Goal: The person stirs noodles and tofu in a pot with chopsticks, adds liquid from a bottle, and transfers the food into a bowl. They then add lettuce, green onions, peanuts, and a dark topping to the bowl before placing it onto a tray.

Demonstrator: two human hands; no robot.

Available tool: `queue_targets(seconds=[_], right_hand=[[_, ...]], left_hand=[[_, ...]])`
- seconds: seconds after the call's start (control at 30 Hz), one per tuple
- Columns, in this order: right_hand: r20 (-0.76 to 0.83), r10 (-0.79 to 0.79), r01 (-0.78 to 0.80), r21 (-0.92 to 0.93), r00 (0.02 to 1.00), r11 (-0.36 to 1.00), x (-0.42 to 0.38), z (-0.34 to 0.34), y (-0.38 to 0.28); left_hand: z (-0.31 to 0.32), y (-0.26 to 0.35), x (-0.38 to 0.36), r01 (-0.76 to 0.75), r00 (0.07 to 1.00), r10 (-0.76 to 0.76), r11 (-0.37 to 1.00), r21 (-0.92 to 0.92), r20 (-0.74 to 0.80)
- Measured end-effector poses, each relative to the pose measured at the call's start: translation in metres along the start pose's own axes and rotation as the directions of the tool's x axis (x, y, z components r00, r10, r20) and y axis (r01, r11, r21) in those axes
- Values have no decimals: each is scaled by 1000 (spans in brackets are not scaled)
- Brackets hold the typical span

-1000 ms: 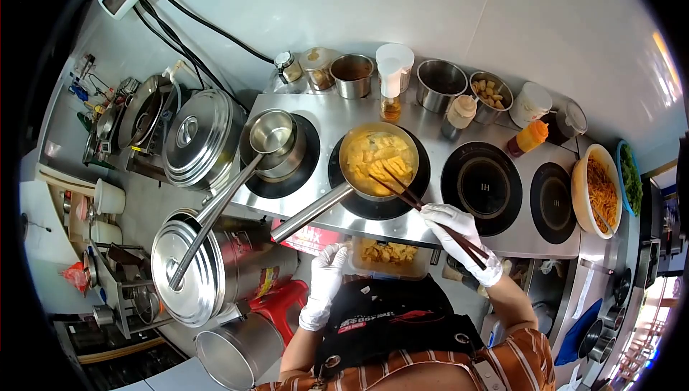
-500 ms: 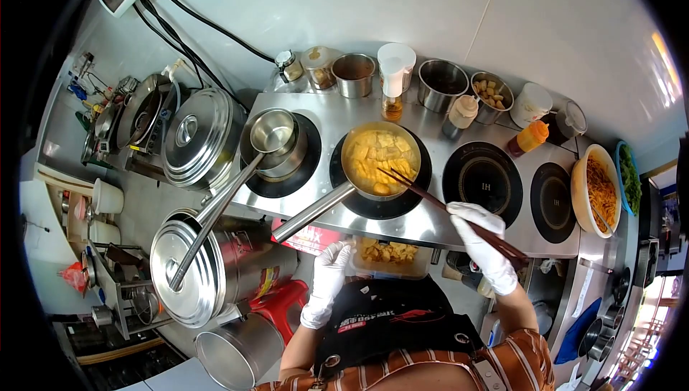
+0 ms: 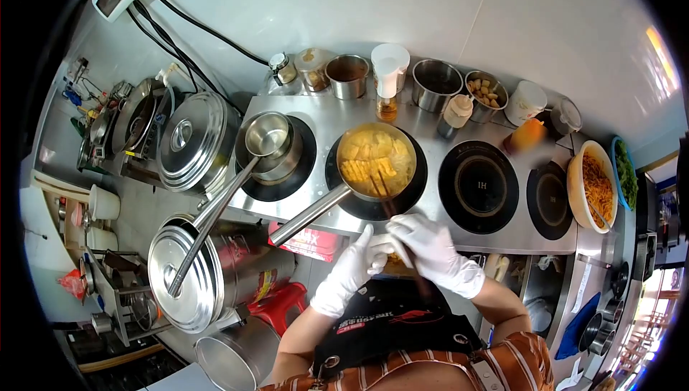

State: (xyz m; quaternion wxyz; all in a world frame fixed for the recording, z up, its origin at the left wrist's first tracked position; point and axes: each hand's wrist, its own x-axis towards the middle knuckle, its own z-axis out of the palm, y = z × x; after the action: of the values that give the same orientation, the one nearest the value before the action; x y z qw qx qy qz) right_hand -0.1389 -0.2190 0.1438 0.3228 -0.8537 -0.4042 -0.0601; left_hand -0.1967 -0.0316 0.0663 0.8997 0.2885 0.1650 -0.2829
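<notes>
My right hand [image 3: 429,251], in a white glove, is closed round a pair of dark chopsticks [image 3: 388,207]. Their tips reach into a steel saucepan [image 3: 410,148] of yellow food pieces [image 3: 372,155] in liquid. Close beside it is my left hand [image 3: 349,272], gloved too, thumb raised apart and fingers stretched toward the right hand; motion blurs where they meet. The saucepan sits on a black induction plate [image 3: 350,208], its long handle [image 3: 310,215] angled down left. Both hands are in front of the counter edge, partly covering a tub of yellow pieces [image 3: 396,267] below.
Left of the saucepan, a steel ladle [image 3: 267,135] rests over another pot [image 3: 276,170]. Along the wall stand steel pots [image 3: 347,78], jars and an orange-topped sauce bottle [image 3: 526,136]. At right is a bowl of orange shreds [image 3: 597,183]. Large lidded pots [image 3: 188,276] stand left.
My right hand has moved left and down toward my left hand, swinging the chopsticks more upright. My left hand has moved right and its thumb is raised. The view has shifted slightly.
</notes>
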Motion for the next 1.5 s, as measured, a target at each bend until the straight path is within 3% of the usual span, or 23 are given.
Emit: queue_targets(seconds=[0.03, 0.07, 0.1, 0.13, 0.17, 0.2, 0.27, 0.3, 0.37, 0.5, 0.6, 0.67, 0.73, 0.8, 0.83, 0.87, 0.93, 0.97, 1.07, 1.17, 1.3, 1.4, 1.5], right_hand=[[59, 15, -16, 11, 998, 1000, 6, 6, -7], [117, 28, -31, 21, 993, 999, 10, 11, -15], [47, -27, 25, 35, 999, 999, 9, 24, -16], [239, 7, -8, 3, 971, 1000, 13, 21, -19], [207, -82, 68, 76, 975, 995, 17, 13, -18], [170, -171, 147, 145, 971, 978, 23, 2, -13], [265, -163, 20, 469, 950, 883, 41, -25, 17], [219, 75, -174, 481, 973, 859, 48, -35, 35], [-5, 451, -298, 744, 893, 598, 80, -14, 106], [-448, 528, -355, 415, 722, 838, 163, 70, 246], [-437, 573, -479, 314, 693, 820, 213, 112, 259], [-335, 677, -522, 447, 656, 727, 231, 114, 244], [-399, 672, -508, 446, 624, 737, 241, 124, 251], [-349, 708, -457, 574, 614, 680, 244, 127, 259], [-409, 670, -466, 495, 619, 733, 243, 129, 263], [-409, 671, -470, 492, 618, 733, 239, 125, 266], [-447, 610, -308, 579, 655, 755, 231, 113, 278], [-510, 577, -284, 541, 638, 792, 227, 109, 285], [-472, 473, -10, 700, 744, 714, 199, 50, 245], [-295, 556, -259, 655, 777, 710, 149, -11, 194], [53, 522, -331, 826, 851, 456, 81, -20, 148], [392, 547, -588, 771, 740, 243, 38, 13, 136], [462, 518, -656, 696, 720, 292, 19, 48, 127]], left_hand=[[-9, -1, 14, 151, 926, -43, 953, -262, 376], [-25, -6, 30, 310, 935, -139, 770, -557, 328], [5, 5, 30, 208, 978, -198, 863, -461, 70], [34, 18, 29, 133, 958, -206, 935, -330, -198], [35, 18, 29, 34, 976, -90, 962, -270, -199], [78, 29, 15, -145, 898, 106, 988, -61, -428], [28, 34, 12, 45, 987, -60, 994, -97, -151], [12, 36, 27, 136, 990, -131, 883, -450, 42], [-2, 35, 28, 140, 989, -70, 742, -656, 131], [10, 39, 23, 86, 996, -64, 732, -676, 58], [17, 34, 24, 6, 986, -90, 860, -511, -140], [3, 25, 31, 11, 994, -61, 882, -471, -92], [7, 28, 32, -23, 989, -51, 877, -480, -141], [-10, 22, 35, 110, 994, -83, 851, -514, 74], [62, 54, 16, 2, 871, -90, 984, -180, -483], [47, 47, 20, 5, 872, -94, 983, -183, -481], [12, 33, 31, 35, 996, -74, 839, -543, -51], [6, 29, 31, 38, 996, -77, 837, -546, -48], [14, 34, 29, 8, 979, -102, 885, -465, -178], [-10, 31, 30, 183, 983, -149, 860, -476, 110], [5, 33, 27, 41, 995, -78, 879, -475, -58], [13, 32, 23, -7, 987, -67, 888, -460, -145], [13, 29, 21, -18, 989, -51, 886, -463, -137]])
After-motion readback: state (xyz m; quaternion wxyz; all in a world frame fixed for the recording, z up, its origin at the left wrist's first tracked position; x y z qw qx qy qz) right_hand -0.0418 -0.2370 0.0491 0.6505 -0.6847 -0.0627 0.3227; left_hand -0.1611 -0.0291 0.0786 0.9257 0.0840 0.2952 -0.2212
